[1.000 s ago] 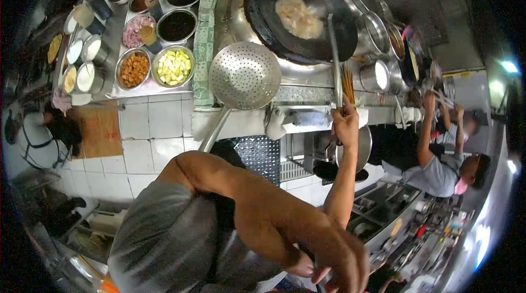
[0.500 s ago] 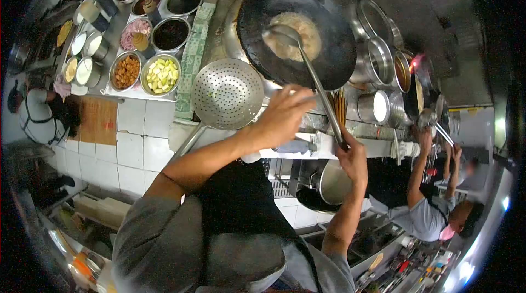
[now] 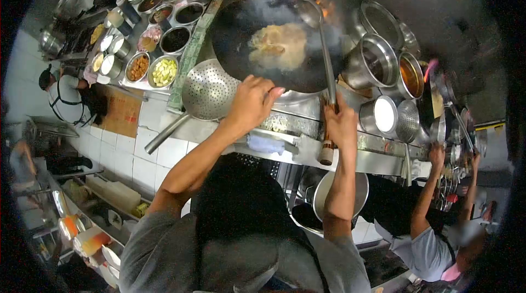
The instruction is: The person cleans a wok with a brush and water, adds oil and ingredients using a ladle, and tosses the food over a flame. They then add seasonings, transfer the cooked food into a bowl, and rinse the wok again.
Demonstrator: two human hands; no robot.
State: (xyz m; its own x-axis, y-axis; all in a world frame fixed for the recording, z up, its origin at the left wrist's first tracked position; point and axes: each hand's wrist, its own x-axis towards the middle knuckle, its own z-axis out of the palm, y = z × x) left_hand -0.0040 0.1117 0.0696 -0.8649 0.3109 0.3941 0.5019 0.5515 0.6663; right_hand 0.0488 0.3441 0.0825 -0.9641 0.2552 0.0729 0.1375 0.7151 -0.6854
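Note:
My left hand (image 3: 252, 101) is closed at the near left rim of a black wok (image 3: 227, 35), its fingers bent over the edge and thumb pointing right. Pale, steaming food (image 3: 279, 46) lies in the middle of the wok. My right hand (image 3: 341, 123) is wrapped round the long handle of a metal ladle (image 3: 308, 13). The ladle's bowl is at the far right inside of the wok, apart from the food, and its wooden handle end sticks out below my hand. A perforated strainer (image 3: 209, 90) rests left of the wok, beside my left hand.
Bowls of ingredients, including pale green cubes (image 3: 164, 72), stand at left. Metal pots (image 3: 378, 60) and a white-filled container (image 3: 385, 115) stand right of the wok. Small flames (image 3: 325, 9) show behind it. One person (image 3: 68, 98) is at far left; another's arms (image 3: 430, 183) are at right.
My left hand has come down from above the handle to the wok's rim. The ladle bowl has moved from the food to the far right side. The food looks more spread and lumpy.

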